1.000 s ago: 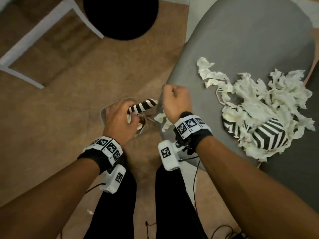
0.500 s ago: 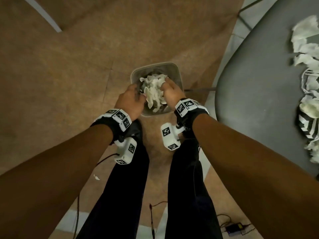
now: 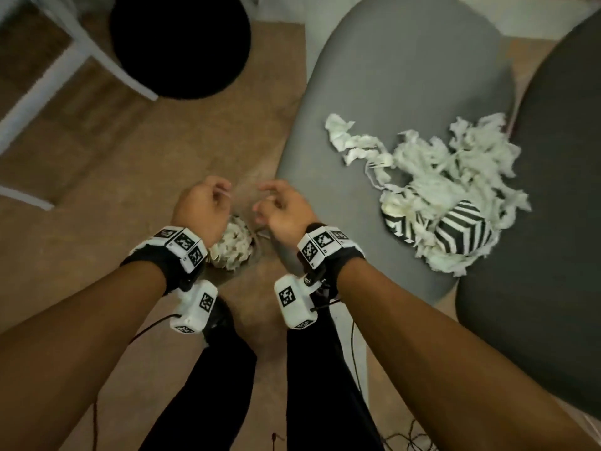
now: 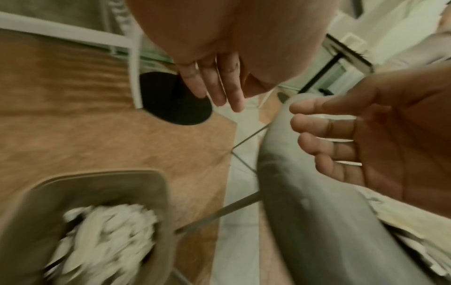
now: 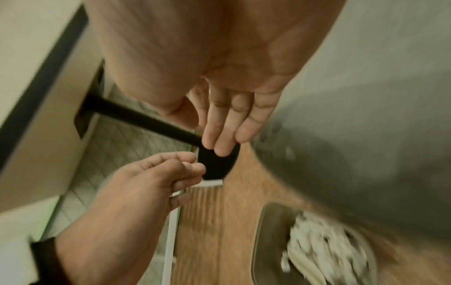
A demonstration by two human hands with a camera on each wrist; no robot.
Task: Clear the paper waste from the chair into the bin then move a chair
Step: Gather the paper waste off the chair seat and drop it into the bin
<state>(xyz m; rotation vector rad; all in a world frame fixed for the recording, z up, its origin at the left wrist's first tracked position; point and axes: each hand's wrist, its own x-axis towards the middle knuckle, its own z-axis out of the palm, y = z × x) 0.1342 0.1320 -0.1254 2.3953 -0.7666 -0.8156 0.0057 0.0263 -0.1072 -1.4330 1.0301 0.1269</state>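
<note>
While both hands hover empty, bin (image 3: 227,249) sits beneath.

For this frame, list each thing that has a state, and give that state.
left hand: empty, fingers loosely curled, above the bin
right hand: empty, fingers relaxed, above the bin
bin: upright on the floor, part filled with shredded paper
paper waste: still heaped on the seat
striped paper: crumpled, half buried in the heap
grey chair: upright, not yet cleared
</note>
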